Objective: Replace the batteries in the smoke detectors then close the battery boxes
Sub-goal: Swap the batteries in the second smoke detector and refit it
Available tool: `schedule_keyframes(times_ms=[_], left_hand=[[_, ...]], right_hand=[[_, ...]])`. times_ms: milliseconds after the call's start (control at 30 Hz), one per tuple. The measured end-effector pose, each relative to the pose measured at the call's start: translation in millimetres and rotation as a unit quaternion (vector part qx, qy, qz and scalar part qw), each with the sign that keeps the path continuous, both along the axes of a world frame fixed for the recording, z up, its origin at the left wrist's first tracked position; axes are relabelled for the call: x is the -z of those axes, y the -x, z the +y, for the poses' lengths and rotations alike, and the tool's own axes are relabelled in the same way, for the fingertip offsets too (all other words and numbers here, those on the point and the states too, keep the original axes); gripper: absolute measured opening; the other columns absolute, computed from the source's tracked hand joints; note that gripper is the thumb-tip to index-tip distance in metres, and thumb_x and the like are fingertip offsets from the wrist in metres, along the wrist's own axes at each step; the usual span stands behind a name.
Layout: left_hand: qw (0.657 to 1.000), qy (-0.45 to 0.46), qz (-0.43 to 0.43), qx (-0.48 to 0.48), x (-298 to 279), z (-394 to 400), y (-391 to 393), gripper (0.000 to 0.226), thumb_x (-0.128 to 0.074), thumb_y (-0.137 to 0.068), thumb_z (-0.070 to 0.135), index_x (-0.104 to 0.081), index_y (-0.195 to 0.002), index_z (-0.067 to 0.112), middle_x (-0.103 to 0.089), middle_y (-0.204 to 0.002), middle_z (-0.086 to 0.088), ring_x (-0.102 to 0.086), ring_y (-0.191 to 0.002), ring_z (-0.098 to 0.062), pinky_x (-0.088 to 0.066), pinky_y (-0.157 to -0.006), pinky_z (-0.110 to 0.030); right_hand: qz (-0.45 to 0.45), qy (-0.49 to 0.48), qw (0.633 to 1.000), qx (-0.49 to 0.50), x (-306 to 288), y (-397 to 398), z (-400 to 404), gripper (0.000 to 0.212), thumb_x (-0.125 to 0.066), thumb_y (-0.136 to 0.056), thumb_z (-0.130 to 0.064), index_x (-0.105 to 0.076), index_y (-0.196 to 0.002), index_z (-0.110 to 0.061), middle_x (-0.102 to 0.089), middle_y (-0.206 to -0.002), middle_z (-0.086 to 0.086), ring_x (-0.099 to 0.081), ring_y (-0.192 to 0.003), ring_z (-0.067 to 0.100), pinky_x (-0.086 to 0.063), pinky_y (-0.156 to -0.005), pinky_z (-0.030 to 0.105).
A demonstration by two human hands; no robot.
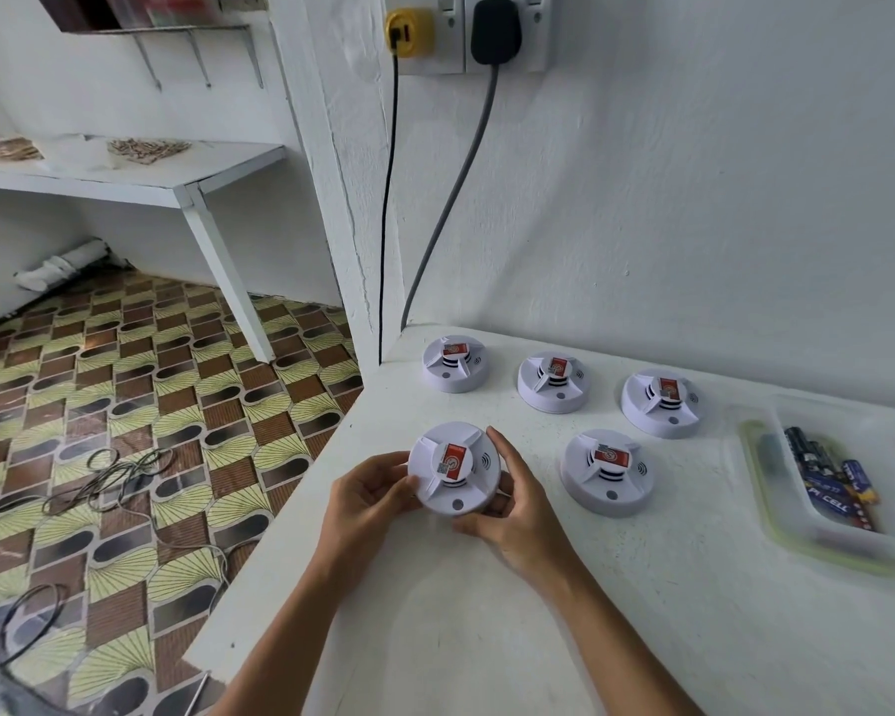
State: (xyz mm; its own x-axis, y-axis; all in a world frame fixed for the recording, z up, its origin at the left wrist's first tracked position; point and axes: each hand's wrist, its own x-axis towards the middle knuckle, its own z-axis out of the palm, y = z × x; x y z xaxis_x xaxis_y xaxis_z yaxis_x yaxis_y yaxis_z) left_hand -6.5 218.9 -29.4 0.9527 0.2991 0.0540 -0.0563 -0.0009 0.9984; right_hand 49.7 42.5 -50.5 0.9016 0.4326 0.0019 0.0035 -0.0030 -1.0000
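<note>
A round white smoke detector [453,470] with a red label on top is held face up just above the white table [487,638]. My left hand [370,496] grips its left rim and my right hand [515,503] wraps its right rim and underside. Several more identical detectors lie face up on the table: one at the back left [454,364], one beside it [554,382], one further right [662,403], and one close to my right hand [608,472]. A clear plastic tray [822,529] at the right holds several blue and black batteries [830,483].
A white wall rises right behind the table, with a yellow plug [409,33] and a black plug [494,31] whose cables hang down to the table's back corner. The table's left edge drops to a patterned floor with loose cables [109,478].
</note>
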Motion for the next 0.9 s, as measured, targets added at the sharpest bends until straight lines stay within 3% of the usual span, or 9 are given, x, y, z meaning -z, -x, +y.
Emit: schedule_keyframes(times_ms=[200,300,433,500,567,633,700,833,900], left_hand=[[1.0,0.015,0.012,0.006,2,2,-3,0.026,-0.067,-0.087,0.011,-0.066,-0.111,0.003,-0.074,-0.101,-0.014,-0.07,-0.097,-0.033,-0.058,-0.082,-0.04],[1.0,-0.011,0.026,-0.005,0,1,-6,0.031,-0.072,-0.078,0.018,-0.067,-0.106,0.007,-0.072,-0.107,-0.012,-0.071,-0.088,-0.029,-0.059,-0.074,-0.038],[0.99,-0.131,0.041,0.025,-13,-5,-11,0.07,-0.079,-0.058,0.051,-0.057,-0.117,0.022,-0.061,-0.119,0.009,-0.065,-0.074,-0.018,-0.057,-0.065,-0.033],[0.974,-0.213,0.059,0.06,-23,-10,-19,0.093,-0.081,-0.053,0.058,-0.045,-0.133,0.029,-0.052,-0.121,0.017,-0.063,-0.083,-0.016,-0.058,-0.07,-0.03],[0.952,-0.278,0.089,0.088,-32,-18,-30,0.105,-0.088,-0.056,0.051,-0.033,-0.143,0.03,-0.04,-0.125,0.015,-0.056,-0.102,-0.015,-0.055,-0.082,-0.024],[0.937,-0.314,0.112,0.105,-41,-26,-41,0.104,-0.089,-0.059,0.044,-0.031,-0.144,0.028,-0.036,-0.128,0.01,-0.043,-0.111,-0.012,-0.047,-0.081,-0.013],[0.926,-0.342,0.119,0.105,-48,-28,-51,0.101,-0.09,-0.056,0.046,-0.036,-0.14,0.029,-0.04,-0.123,0.008,-0.04,-0.109,-0.01,-0.039,-0.071,-0.006],[0.929,-0.348,0.075,0.107,-53,-33,-67,0.091,-0.092,-0.049,0.047,-0.046,-0.125,0.027,-0.048,-0.109,0.012,-0.047,-0.103,-0.011,-0.042,-0.075,-0.014],[0.933,-0.341,0.061,0.097,-51,-37,-71,0.09,-0.088,-0.048,0.052,-0.048,-0.124,0.026,-0.048,-0.107,0.014,-0.05,-0.099,-0.01,-0.043,-0.074,-0.016]], right_hand=[[0.009,-0.004,1.0,0.007,-2,0,0,0.094,-0.088,-0.055,-0.016,-0.041,-0.127,-0.055,-0.06,-0.132,-0.003,-0.06,-0.117,0.013,-0.053,-0.095,0.037],[0.021,-0.007,1.0,0.013,-5,1,0,0.093,-0.087,-0.054,-0.013,-0.043,-0.126,-0.051,-0.062,-0.129,-0.001,-0.062,-0.114,0.015,-0.054,-0.093,0.038],[0.057,-0.023,0.998,0.031,-13,0,-1,0.09,-0.089,-0.047,-0.022,-0.047,-0.121,-0.053,-0.063,-0.126,0.001,-0.063,-0.111,0.023,-0.059,-0.079,0.038],[0.063,-0.025,0.997,0.042,-20,0,-3,0.09,-0.09,-0.05,-0.023,-0.047,-0.124,-0.051,-0.063,-0.126,0.001,-0.062,-0.112,0.023,-0.059,-0.073,0.036],[0.06,-0.003,0.997,0.042,-26,-2,-7,0.093,-0.086,-0.059,-0.012,-0.042,-0.136,-0.042,-0.06,-0.129,0.002,-0.06,-0.112,0.023,-0.058,-0.068,0.034],[0.063,0.021,0.997,0.032,-35,-6,-14,0.094,-0.078,-0.069,0.002,-0.035,-0.144,-0.034,-0.059,-0.129,0.004,-0.06,-0.112,0.024,-0.058,-0.067,0.033],[0.075,0.031,0.997,0.008,-43,-12,-22,0.089,-0.07,-0.077,0.006,-0.031,-0.147,-0.031,-0.062,-0.124,0.007,-0.064,-0.106,0.024,-0.058,-0.07,0.033],[0.067,0.093,0.993,-0.007,-68,-25,-39,0.084,-0.05,-0.082,0.011,-0.025,-0.15,-0.032,-0.068,-0.106,0.003,-0.069,-0.085,0.016,-0.055,-0.068,0.028],[0.043,0.155,0.987,0.004,-80,-32,-44,0.079,-0.049,-0.083,0.007,-0.029,-0.149,-0.032,-0.066,-0.107,0.002,-0.07,-0.085,0.017,-0.054,-0.065,0.026]])
